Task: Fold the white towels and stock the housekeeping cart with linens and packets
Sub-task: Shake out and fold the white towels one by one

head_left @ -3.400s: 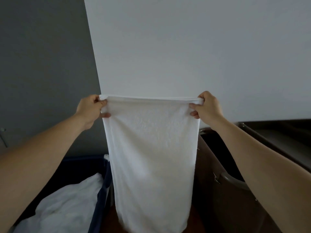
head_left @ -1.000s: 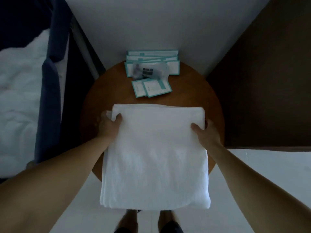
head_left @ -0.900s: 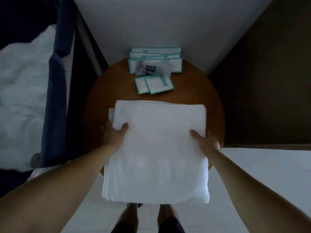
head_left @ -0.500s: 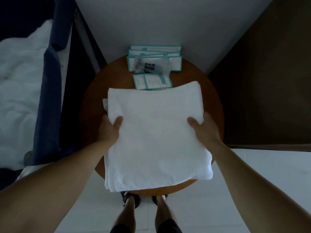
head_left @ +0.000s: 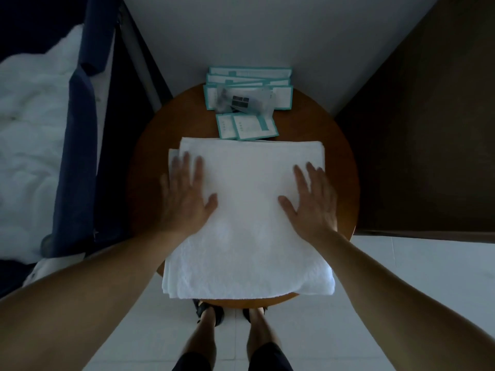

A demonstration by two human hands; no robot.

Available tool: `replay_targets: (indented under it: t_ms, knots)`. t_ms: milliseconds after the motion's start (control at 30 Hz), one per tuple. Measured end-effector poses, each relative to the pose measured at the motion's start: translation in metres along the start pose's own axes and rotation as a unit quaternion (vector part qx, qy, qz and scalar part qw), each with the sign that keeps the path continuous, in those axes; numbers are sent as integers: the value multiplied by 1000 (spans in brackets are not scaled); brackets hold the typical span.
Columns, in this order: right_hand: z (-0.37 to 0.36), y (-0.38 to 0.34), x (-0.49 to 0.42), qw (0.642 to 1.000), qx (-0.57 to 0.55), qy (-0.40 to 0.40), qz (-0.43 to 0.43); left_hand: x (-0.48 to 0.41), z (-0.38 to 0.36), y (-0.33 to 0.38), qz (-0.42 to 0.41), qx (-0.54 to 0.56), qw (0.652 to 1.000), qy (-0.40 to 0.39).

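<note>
Head view: a folded white towel [head_left: 249,218] lies on a round wooden table [head_left: 345,183] with a smooth, reddish-brown top. The towel is terry cloth, soft and nubby, folded into a thick rectangle with several layers showing at its near left corner. Its long axis runs away from the person toward the pale wall. The far edge lies straight across the table, and the near edge hangs a little over the table's rim above the person's feet [head_left: 209,317].

The left hand [head_left: 184,199] lies palm down on the towel's left margin. Its fingers are straight and slightly spread, grip nothing, and are blurred at the tips. The right hand [head_left: 313,202] lies the same way on the right margin, flat and unclenched, with nothing held. Both thumbs point inward toward the bare middle of the towel, and the fingertips point toward its far edge without reaching it. The outer side of each hand sits at or just over the towel's side edge.

Just past the far edge lie small flat packets [head_left: 247,127], white with teal borders; I cannot tell whether the towel touches them. Behind these is a stack of longer teal-edged packets [head_left: 249,76] with a clear plastic pouch [head_left: 243,100] on top.

On the left stands a dark blue fabric bag [head_left: 77,156] holding crumpled white linens [head_left: 29,145]. On the right is a flat dark brown panel [head_left: 428,129], and a white tiled floor [head_left: 401,263] lies below.
</note>
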State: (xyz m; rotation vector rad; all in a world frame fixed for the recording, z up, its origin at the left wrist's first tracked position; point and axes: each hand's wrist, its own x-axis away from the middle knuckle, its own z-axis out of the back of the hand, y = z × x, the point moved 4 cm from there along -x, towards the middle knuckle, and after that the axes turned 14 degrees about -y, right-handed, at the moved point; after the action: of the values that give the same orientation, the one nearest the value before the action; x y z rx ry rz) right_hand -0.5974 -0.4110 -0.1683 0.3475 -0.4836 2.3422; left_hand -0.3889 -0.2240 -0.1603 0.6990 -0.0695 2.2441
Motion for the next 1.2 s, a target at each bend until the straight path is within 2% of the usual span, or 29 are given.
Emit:
replay_targets:
  t_ms: [67,100,200,367,533,733,867,1033,1133,1200]
  knots:
    - [-3,-22,7,994,53,-3,91,10,-15,11,-106,-103,988,-50]
    - [-10,-30,15,991,59,-15,117,15,-23,13,-123,-120,982,-76]
    - [-42,-39,43,988,68,-57,125,21,-44,7,-100,-116,982,-109]
    - [-75,-18,61,983,108,-92,118,17,-63,2,-94,-117,985,-81]
    - [-91,-13,51,984,112,-68,123,9,-78,-1,-117,-115,986,-17]
    - [-84,-14,57,986,102,-70,116,20,-76,8,-118,-111,987,-16]
    - [-80,-11,75,985,100,-53,131,30,-84,17,-139,-112,983,-46]
    - [-96,3,80,980,111,-83,142,26,-93,13,-115,-115,982,-100]
    - [-90,2,79,978,110,-107,138,27,-77,20,-102,-116,977,-146]
    - [-75,-3,79,981,102,-93,137,29,-52,26,-100,-124,978,-134]
